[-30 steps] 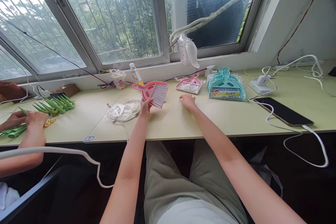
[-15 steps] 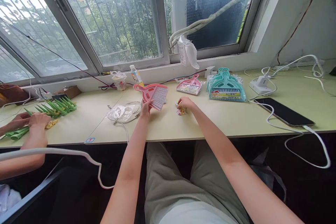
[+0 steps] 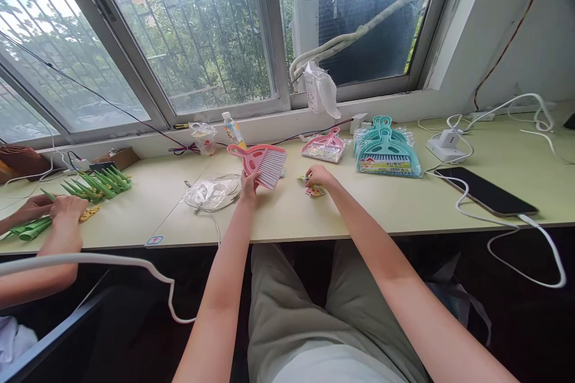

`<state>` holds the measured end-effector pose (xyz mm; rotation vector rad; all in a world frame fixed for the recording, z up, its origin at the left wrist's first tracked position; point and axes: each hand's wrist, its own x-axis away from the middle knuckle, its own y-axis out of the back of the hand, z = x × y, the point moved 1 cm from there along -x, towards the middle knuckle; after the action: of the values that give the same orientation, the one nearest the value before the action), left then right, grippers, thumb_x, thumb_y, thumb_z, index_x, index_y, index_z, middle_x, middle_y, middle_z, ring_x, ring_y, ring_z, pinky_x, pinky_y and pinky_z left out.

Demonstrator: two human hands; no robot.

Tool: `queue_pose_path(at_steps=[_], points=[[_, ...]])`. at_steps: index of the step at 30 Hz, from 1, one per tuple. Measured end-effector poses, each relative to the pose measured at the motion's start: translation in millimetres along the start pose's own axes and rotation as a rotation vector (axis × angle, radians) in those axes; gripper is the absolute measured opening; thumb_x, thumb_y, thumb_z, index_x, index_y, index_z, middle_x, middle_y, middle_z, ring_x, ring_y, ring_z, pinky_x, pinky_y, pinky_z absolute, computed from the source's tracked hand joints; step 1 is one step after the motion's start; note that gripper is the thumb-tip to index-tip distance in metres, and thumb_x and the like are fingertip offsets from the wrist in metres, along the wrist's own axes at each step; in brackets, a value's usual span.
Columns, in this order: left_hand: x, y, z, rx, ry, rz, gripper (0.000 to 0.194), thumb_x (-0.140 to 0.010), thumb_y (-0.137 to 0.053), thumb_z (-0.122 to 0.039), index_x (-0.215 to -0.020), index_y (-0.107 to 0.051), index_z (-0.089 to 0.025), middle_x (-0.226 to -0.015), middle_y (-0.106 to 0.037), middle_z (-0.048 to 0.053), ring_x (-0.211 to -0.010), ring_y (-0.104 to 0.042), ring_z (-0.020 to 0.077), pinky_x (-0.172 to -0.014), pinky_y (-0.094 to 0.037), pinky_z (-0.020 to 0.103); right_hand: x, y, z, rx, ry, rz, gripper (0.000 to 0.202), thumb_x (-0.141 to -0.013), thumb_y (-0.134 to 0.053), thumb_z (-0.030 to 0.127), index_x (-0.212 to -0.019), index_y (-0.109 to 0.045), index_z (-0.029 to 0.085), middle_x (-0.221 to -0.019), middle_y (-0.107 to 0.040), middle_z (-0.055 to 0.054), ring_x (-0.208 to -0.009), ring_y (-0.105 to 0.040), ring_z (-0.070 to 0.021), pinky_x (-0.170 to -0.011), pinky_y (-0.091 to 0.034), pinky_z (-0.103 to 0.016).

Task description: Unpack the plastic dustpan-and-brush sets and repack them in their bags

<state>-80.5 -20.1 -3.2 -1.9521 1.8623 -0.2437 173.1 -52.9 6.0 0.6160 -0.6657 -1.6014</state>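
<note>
My left hand [image 3: 250,184] grips a pink dustpan and brush set [image 3: 255,160] by its lower left side, holding it over the table. Its pale bristles face right. My right hand [image 3: 318,176] pinches a small printed yellow and red card [image 3: 315,190] low over the table, right of the set. Behind it lies a bagged pink brush set [image 3: 324,147]. Several green brush sets [image 3: 387,152] in clear bags are stacked farther right. Left of my left hand are a clear plastic bag [image 3: 209,192] and a coiled cable.
A black phone [image 3: 486,191] with white cables lies at the right, near a white power adapter [image 3: 447,145]. A bottle [image 3: 232,129] stands by the window. At the left, another person's hands [image 3: 66,209] handle green items [image 3: 101,184]. A white cable crosses the lower left.
The printed card under my right hand has shifted slightly and tilted, spreading a little to the right. My left hand and the pink set are almost unmoved.
</note>
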Motion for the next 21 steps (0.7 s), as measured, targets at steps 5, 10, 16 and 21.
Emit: queue_pose_path(at_steps=[5,10,16,21], points=[[-2,1.4,-1,0.022,-0.009,-0.029,0.045,-0.056,-0.075,-0.011,-0.099,-0.066,-0.021,-0.093,-0.068,0.002,-0.082,-0.062,0.0150,-0.073,-0.053,0.028,2,-1,-1,-0.015,0.002,-0.019,0.028,-0.051,-0.084,0.002,-0.067,-0.067,0.018,-0.071,-0.066,-0.005,-0.085,-0.068,-0.0275,-0.080,-0.053,-0.037],[-3,2.0,-2,0.075,-0.010,-0.092,0.037,-0.056,-0.075,-0.012,-0.091,-0.066,-0.018,-0.085,-0.067,0.002,-0.079,-0.062,0.0150,-0.073,-0.052,0.027,3,-3,3,-0.125,0.066,-0.236,0.050,-0.062,-0.073,0.001,-0.109,-0.068,0.016,-0.118,-0.066,-0.012,-0.113,-0.062,-0.0264,-0.096,-0.050,-0.037],[0,0.1,-2,0.116,-0.043,-0.032,0.042,-0.060,-0.076,-0.016,-0.100,-0.067,-0.017,-0.087,-0.069,0.003,-0.084,-0.064,0.0174,-0.077,-0.053,0.029,-3,-3,4,-0.707,-0.038,-0.217,0.065,-0.058,-0.084,0.010,-0.119,-0.062,0.016,-0.118,-0.068,-0.012,-0.107,-0.065,-0.0270,-0.092,-0.055,-0.040],[2,-1.9,-1,0.125,-0.056,0.059,0.054,-0.065,-0.075,-0.017,-0.117,-0.062,-0.023,-0.100,-0.070,0.004,-0.091,-0.065,0.0181,-0.082,-0.055,0.032,-3,-9,10,-1.106,-0.029,0.017,0.030,-0.059,-0.088,0.015,-0.079,-0.067,0.016,-0.081,-0.072,-0.006,-0.083,-0.069,-0.0191,-0.078,-0.057,-0.030]])
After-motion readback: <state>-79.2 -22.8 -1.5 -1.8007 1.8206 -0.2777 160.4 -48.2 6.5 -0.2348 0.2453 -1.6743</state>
